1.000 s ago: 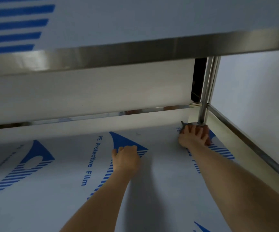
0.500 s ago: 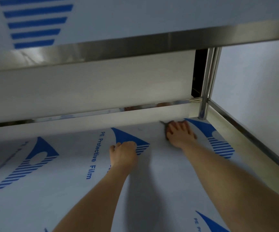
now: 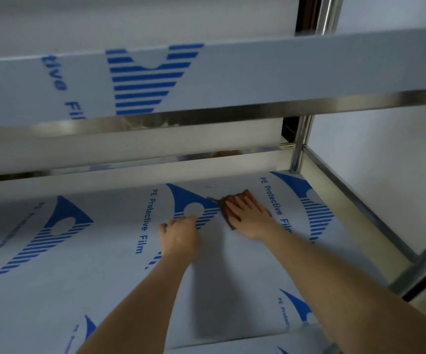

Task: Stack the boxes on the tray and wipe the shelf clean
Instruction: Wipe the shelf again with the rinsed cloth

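right hand (image 3: 247,215) flat, fingers straight, pressing dark cloth (image 3: 226,212) onto shelf (image 3: 120,277) | cloth toward 1 o'clock of frame centre, edges showing at hand's 9 o'clock | left hand (image 3: 180,236) at cloth's 8 o'clock, fingers curled under, resting on film-covered shelf, holding nothing visible | steel post (image 3: 299,146) at 1 o'clock, rear corner

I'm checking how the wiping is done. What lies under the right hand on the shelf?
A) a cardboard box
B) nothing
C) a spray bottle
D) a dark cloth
D: the right hand presses flat on a dark cloth, whose edges show beside the fingers on the shelf.
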